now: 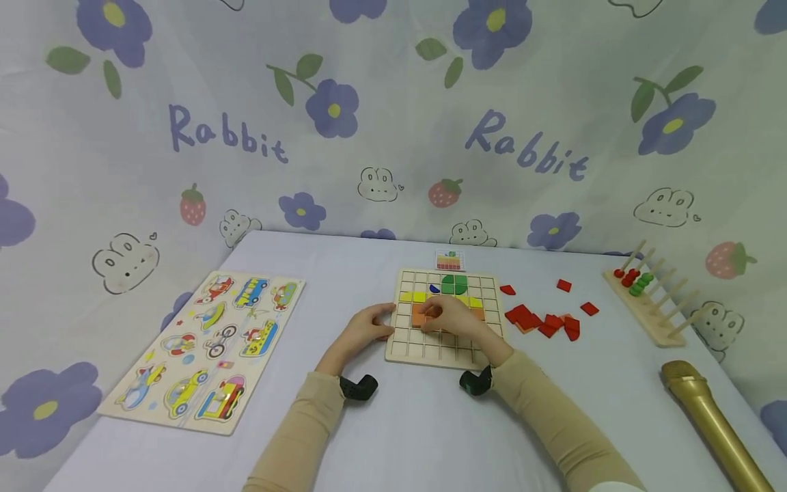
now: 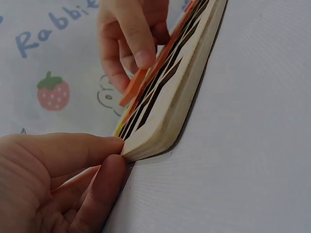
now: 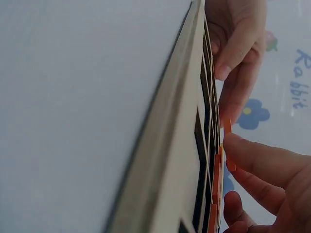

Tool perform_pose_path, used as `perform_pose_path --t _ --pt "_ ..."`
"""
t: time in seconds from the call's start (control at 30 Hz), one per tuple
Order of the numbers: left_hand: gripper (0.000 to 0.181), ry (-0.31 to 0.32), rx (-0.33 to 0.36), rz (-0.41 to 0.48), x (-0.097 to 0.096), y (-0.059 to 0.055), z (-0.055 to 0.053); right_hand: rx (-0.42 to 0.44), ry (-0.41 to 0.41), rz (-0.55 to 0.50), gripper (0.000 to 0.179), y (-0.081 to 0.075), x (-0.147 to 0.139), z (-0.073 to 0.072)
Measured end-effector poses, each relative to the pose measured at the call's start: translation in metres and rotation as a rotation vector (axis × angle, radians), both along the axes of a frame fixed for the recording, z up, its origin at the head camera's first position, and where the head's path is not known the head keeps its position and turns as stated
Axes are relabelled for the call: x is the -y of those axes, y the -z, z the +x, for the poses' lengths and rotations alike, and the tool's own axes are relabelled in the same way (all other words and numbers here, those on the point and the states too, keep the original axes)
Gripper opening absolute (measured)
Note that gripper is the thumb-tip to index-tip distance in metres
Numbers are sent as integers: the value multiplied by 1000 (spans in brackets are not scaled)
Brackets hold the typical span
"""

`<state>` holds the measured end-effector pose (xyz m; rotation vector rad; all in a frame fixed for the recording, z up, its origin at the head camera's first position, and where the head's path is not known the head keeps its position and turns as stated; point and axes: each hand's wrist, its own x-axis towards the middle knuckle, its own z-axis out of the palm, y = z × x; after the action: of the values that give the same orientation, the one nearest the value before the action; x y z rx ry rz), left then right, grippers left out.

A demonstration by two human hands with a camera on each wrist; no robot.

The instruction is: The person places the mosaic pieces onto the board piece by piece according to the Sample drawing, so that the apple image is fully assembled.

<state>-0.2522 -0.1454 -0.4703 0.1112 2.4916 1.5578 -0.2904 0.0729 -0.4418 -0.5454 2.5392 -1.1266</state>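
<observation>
On the left lies a pale wooden puzzle board with colourful vehicle pictures point(image 1: 203, 352), its long axis slanting from near left to far right. Next comes the left hand point(image 1: 367, 326), its bent fingers and thumb holding the left edge of a pale wooden square board with a dark-lined grid point(image 1: 402, 351). This board lies flat, its near edge roughly facing the person. On it, yellow pieces point(image 1: 418, 297) and orange ones form bands running left to right; beyond them lie a blue half-round piece point(image 1: 434, 288) and rounded green pieces point(image 1: 455, 284).

Over the left part of the orange band, the right hand point(image 1: 453, 317) pinches a thin flat orange piece point(image 2: 133, 90) between thumb and fingers. The wrist views show it edge-on: in the right one its visible edge runs nearly along the board's surface, in the left one it looks tilted. Which of its sides is longer, and whether it touches the board, cannot be told.

A small printed pattern card point(image 1: 450, 260) lies just past the far edge. To the right are scattered flat red pieces point(image 1: 522, 316), turned various ways, then a wooden peg stand with red and green beads point(image 1: 667, 334), its base running from far left to near right. A gold microphone point(image 1: 713, 420) lies nearest the right edge, head pointing away and leftward.
</observation>
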Motion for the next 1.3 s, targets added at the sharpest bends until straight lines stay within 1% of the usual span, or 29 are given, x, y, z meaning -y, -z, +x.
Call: perform_pose_path --t 0.2,0.43,0.63,0.8,0.9,1.0,1.13,1.17,1.3 --pt "54 -5 0 15 -1 1 1 -48 18 40 27 6 3 -1" --pt "54 -2 2 26 -1 0 2 -58 38 66 29 8 4 0" --pt "55 0 6 36 -1 -2 3 -40 51 50 31 5 4 3" --pt "55 -7 9 32 -2 -3 3 -45 60 12 28 -3 -1 7" --pt "55 -2 12 45 -4 -2 2 -48 92 8 27 -9 -15 11" --pt "55 7 4 51 -5 -2 3 -47 136 20 28 -12 -36 13" --pt "55 18 -1 33 -5 -1 2 -40 196 42 31 -15 -74 14" --pt "55 17 -1 30 -4 1 1 -27 213 38 32 -17 -84 13" --pt "55 6 6 27 0 2 0 -21 282 39 37 -26 -131 10"
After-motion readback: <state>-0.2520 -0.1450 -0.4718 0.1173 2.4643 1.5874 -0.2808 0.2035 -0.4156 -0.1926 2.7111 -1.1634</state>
